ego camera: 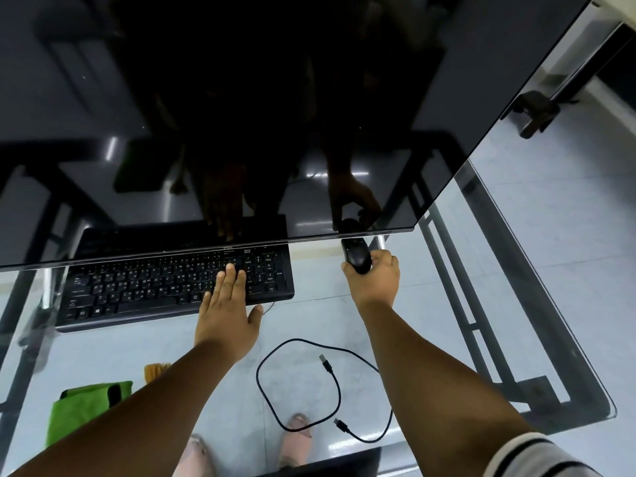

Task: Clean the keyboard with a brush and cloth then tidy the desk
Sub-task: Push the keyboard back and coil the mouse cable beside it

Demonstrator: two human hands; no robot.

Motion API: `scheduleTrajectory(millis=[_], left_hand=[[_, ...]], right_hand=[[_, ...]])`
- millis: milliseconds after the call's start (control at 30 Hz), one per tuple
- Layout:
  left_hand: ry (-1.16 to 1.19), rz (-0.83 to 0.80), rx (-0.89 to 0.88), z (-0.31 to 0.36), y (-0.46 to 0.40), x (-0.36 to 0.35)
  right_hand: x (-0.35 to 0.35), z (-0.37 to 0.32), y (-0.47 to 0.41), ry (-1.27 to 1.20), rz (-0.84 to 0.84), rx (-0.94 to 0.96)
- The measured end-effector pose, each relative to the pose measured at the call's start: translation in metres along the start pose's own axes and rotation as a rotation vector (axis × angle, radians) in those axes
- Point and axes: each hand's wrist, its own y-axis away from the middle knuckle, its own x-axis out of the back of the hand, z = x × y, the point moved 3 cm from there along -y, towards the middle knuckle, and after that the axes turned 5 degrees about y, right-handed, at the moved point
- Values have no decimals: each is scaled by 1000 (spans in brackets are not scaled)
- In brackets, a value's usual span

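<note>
The left hand (225, 316) lies flat on the black keyboard (172, 287), fingers straight. The right hand (373, 280) holds the black mouse (356, 258), fingers curled around it, on the glass desk (516, 304).

both bare arms reached forward and down, well apart. the left hand (228, 316) lay flat with fingers straight and close together, the thumb spread out to the side, its fingertips resting on the keyboard (173, 287). the right hand (373, 275) was curled around the mouse (357, 258), gripping it from the near end, with the wrist straight. a striped sleeve (540, 457) covered the right upper arm.
</note>
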Motion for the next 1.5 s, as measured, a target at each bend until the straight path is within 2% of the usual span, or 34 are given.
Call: scheduleTrajectory(millis=[233,300,367,433,567,633,700,867,1000,1067,1167,1200,1333,1500], left_hand=[[118,53,-66,0,8,5],[207,144,-89,2,13,11],[266,263,-100,2,21,15],[310,287,-53,2,28,15],[290,138,36,2,42,4],[266,27,63,2,48,-2],[207,-82,79,0,53,-7],[139,-183,99,-2,56,-9],[129,-245,68,1,54,-7],[300,-271,81,2,51,-5],[841,-333,213,8,50,7],[956,-341,233,9,49,14],[1091,-447,202,8,51,43],[1066,-527,168,-16,54,77]], right_hand=[[4,3,3,-24,-9,-7],[10,2,9,-74,20,17],[15,2,19,-147,-24,47],[15,3,32,-179,-210,75],[13,10,63,-36,-668,197],[15,15,71,50,-769,237],[17,18,75,144,-797,286],[17,13,81,360,-732,420],[15,9,83,382,-678,428],[15,2,82,357,-613,433],[16,-14,79,249,-510,390],[16,-19,78,214,-480,370],[19,-40,71,68,-378,272],[29,-55,54,-16,-199,157]])
